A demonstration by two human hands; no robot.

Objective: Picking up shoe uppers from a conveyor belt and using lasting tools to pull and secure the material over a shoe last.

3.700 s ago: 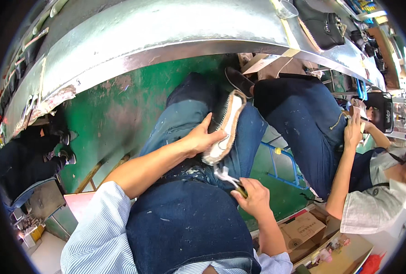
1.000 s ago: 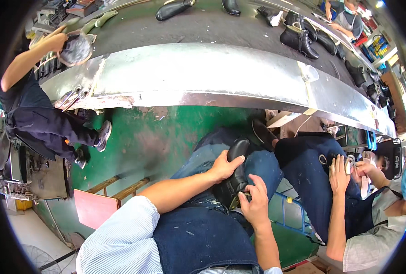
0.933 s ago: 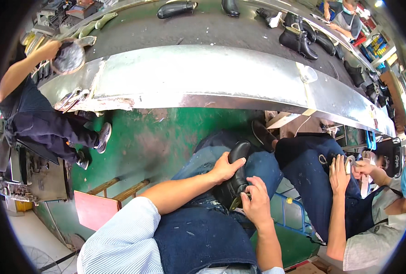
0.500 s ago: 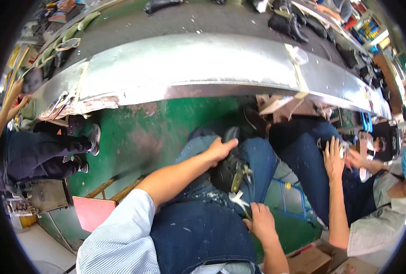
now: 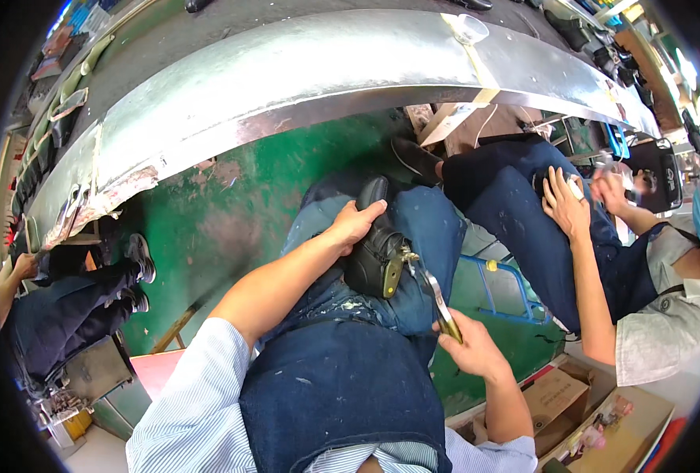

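Observation:
A black leather shoe (image 5: 374,260) lies across my lap, its toe pointing away from me. A green shoe last with a yellow dot (image 5: 392,281) shows at its near end. My left hand (image 5: 357,223) is wrapped round the shoe near the toe and presses it against my thighs. In my right hand (image 5: 472,343) are metal pliers (image 5: 439,301), gripped by an olive-yellow handle. Their jaws are at the right side of the shoe, near the last; whether they pinch the leather I cannot tell.
A metal-edged bench (image 5: 287,67) curves ahead, with shoes on top. At right a co-worker's hand (image 5: 567,203) rests on dark work in the lap. A blue metal frame (image 5: 508,296) stands between us. Cardboard boxes (image 5: 555,402) lie lower right; another person's legs (image 5: 82,296) are at left.
My right hand has moved up and right with the pliers, whose jaws now meet the shoe's side. My left hand still holds the shoe, and the view has shifted.

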